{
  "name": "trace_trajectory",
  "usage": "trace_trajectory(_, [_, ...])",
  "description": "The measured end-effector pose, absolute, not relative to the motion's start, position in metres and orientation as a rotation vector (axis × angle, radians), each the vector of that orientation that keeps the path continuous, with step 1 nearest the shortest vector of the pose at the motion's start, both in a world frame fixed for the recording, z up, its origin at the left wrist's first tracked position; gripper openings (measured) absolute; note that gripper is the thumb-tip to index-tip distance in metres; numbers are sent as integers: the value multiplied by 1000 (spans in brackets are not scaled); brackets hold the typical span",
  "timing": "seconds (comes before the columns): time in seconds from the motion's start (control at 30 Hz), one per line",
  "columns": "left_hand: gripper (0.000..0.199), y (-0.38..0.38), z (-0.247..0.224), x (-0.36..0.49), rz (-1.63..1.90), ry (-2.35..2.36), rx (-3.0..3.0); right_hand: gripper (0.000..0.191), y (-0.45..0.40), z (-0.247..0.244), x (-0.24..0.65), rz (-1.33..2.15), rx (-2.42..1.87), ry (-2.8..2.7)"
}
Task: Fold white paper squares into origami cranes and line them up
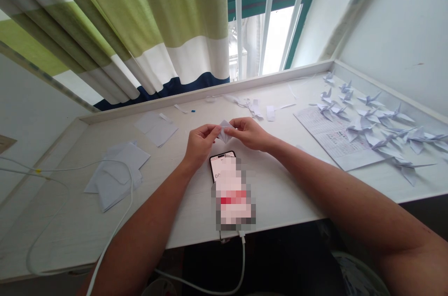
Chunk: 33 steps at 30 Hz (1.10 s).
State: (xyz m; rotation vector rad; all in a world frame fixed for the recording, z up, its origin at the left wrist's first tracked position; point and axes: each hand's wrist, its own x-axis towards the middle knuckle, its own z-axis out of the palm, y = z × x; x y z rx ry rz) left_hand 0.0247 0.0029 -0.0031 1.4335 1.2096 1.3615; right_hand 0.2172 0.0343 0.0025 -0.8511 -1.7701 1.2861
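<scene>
A small folded piece of white paper [225,132], pointed at top and bottom, is held between both hands above the white desk [189,207]. My left hand [202,144] pinches its left side between thumb and fingers. On the right side, my right hand [249,133] grips it, the thumb lying over the front of the paper. Just below the hands a phone [231,188] lies face up, its screen partly blurred out.
Several folded paper cranes [369,111] stand at the right, some on a printed sheet [332,139]. Loose white papers [121,174] lie at the left, paper scraps [255,108] behind the hands. A white cable [131,188] crosses the left side. Curtains hang behind the desk.
</scene>
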Motion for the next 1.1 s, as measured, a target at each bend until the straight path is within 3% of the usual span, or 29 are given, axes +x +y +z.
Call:
trace_trajectory(0.2, [33, 2, -6, 26, 1456, 1295, 1483, 50, 35, 3, 215, 1316, -834, -1745])
trace_trajectory(0.67, [33, -4, -4, 33, 1516, 1352, 1474, 51, 32, 5, 211, 1305, -800, -1755])
trace_trajectory(1.1, [32, -2, -9, 34, 1538, 1291, 1378, 33, 28, 0, 210, 1623, -681, -1532])
